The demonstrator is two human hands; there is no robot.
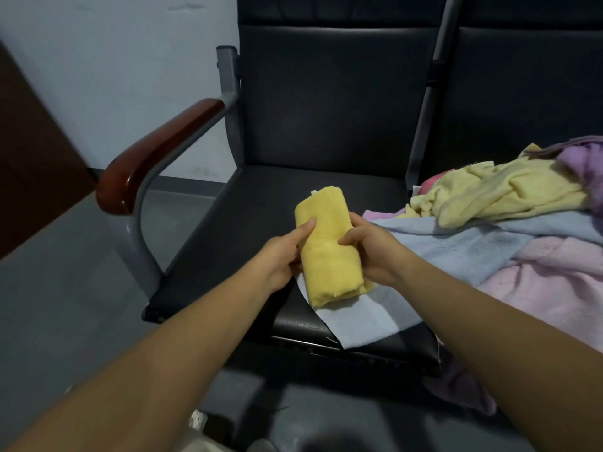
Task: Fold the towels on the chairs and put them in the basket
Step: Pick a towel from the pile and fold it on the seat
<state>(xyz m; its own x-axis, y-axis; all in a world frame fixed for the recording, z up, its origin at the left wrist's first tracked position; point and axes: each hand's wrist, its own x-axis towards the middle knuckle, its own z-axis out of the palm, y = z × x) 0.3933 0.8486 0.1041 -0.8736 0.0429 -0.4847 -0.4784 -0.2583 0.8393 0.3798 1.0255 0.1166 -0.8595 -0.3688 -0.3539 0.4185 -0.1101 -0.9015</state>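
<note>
A folded yellow towel (329, 252) is held lengthwise above the black seat of the left chair (261, 216). My left hand (284, 252) grips its left edge, thumb on top. On the other side my right hand (368, 249) grips its right edge, fingers curled over the cloth. Beneath it lies a light blue towel (368, 318), spread over the seat's front. A loose heap on the right chair holds a pale yellow towel (502, 190), a pink towel (554, 272) and a purple towel (584, 164). No basket is in view.
The chair's brown wooden armrest (156, 151) stands out at the left on a grey metal frame. Grey floor lies to the left. A dark brown panel (29, 158) is at the far left. Pink cloth hangs over the seat's front right corner.
</note>
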